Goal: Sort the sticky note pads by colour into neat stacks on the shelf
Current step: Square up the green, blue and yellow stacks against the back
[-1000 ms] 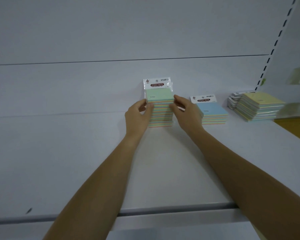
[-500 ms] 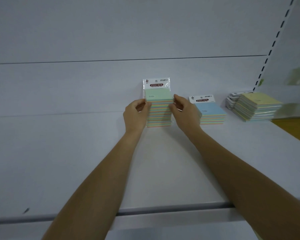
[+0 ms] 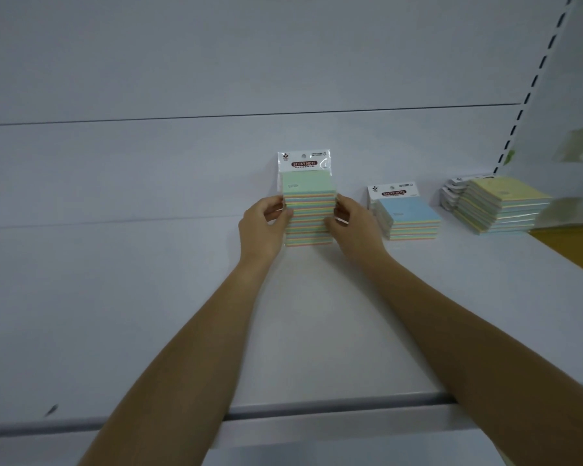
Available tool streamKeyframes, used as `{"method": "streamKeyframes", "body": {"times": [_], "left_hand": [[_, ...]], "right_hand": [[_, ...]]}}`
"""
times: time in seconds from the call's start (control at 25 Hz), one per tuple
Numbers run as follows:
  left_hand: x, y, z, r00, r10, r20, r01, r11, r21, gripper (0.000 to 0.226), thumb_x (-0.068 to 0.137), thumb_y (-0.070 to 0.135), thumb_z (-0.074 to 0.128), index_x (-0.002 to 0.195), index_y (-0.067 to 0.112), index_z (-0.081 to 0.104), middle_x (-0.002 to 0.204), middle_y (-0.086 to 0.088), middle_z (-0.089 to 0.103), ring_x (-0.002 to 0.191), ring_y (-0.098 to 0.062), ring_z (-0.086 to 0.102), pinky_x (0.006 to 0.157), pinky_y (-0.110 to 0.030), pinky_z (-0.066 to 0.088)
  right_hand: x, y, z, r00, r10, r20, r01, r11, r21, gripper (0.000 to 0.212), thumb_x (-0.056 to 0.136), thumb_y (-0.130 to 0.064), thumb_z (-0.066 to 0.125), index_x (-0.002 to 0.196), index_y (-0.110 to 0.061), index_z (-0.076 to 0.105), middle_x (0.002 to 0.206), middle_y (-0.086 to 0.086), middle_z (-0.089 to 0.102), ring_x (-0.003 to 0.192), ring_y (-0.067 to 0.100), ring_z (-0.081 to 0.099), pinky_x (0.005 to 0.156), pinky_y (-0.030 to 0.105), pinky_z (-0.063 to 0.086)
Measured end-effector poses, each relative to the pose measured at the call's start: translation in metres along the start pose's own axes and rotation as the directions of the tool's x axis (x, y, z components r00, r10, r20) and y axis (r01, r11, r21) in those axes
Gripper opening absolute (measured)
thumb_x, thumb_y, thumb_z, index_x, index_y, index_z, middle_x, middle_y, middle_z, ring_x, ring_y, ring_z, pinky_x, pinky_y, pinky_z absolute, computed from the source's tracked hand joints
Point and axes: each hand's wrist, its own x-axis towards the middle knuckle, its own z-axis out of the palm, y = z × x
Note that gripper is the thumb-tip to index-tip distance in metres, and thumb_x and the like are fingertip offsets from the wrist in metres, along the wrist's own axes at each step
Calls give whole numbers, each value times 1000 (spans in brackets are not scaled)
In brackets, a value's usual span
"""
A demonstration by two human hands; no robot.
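A person's two bare forearms reach forward over a white shelf (image 3: 148, 297) toward a tall stack of packaged sticky note pads topped with a green pad (image 3: 309, 210), which stands near the back panel (image 3: 182, 169), roughly in the middle of the view. The left hand (image 3: 261, 227) presses its fingers against the stack's left side and the right hand (image 3: 354, 227) presses against its right side, so the stack is squeezed between them; neither hand is wrapped around a single pad. The green stack is the tallest of the three, and its layered edges look slightly uneven, so uneven pressure from either side could probably shear the upper pads sideways or tip the column backward against the panel. The slippery plastic wrappers would likely make that easier. To the right, well apart from the hands, sits a shorter stack topped with blue (image 3: 409, 216), and farther right a yellow-topped stack (image 3: 500, 205) that leans in a staggered slope near the slotted upright (image 3: 519, 119); a careless sweep of the right arm could knock the blue one. Open shelf lies to the left of the green stack and in front of it, up to the rounded front lip (image 3: 317, 410), which both forearms cross.
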Motion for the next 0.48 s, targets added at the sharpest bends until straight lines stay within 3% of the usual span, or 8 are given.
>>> {"method": "streamKeyframes", "body": {"times": [0.16, 0.24, 0.36, 0.48], "left_hand": [[0, 2, 0, 1000, -20, 0, 20, 1000, 12, 33, 84, 11, 61, 116, 6, 59, 118, -8, 64, 100, -18, 62, 85, -22, 47], [-2, 5, -4, 998, -19, -51, 21, 999, 30, 38, 84, 12, 61, 121, 8, 54, 125, -7, 58, 102, -14, 56, 88, -26, 46], [-12, 18, -10, 939, 289, -187, -256, 950, 180, 34, 84, 9, 54, 118, 7, 55, 121, -12, 57, 107, -25, 54, 93, -38, 47], [-24, 45, 7, 872, 484, -75, -462, 864, 201, 30, 83, 3, 48, 112, 5, 58, 113, -12, 58, 98, -21, 57, 87, -28, 49]], "right_hand": [[-4, -8, -5, 999, 4, -48, -5, 1000, -17, 41, 84, -1, 50, 125, 2, 48, 121, 17, 60, 113, 26, 57, 96, 29, 45], [-7, -14, -8, 994, 12, -109, -15, 999, -31, 49, 87, -7, 51, 134, -2, 39, 133, 12, 52, 121, 23, 51, 97, 24, 38], [-6, -21, -23, 981, -11, -193, 17, 999, 31, 48, 89, -9, 49, 136, -11, 40, 137, 6, 49, 122, 19, 49, 100, 24, 37], [12, -16, -63, 983, -91, -161, 89, 996, -16, 40, 85, -5, 50, 125, -10, 53, 130, 10, 55, 118, 22, 53, 103, 32, 42]]}}
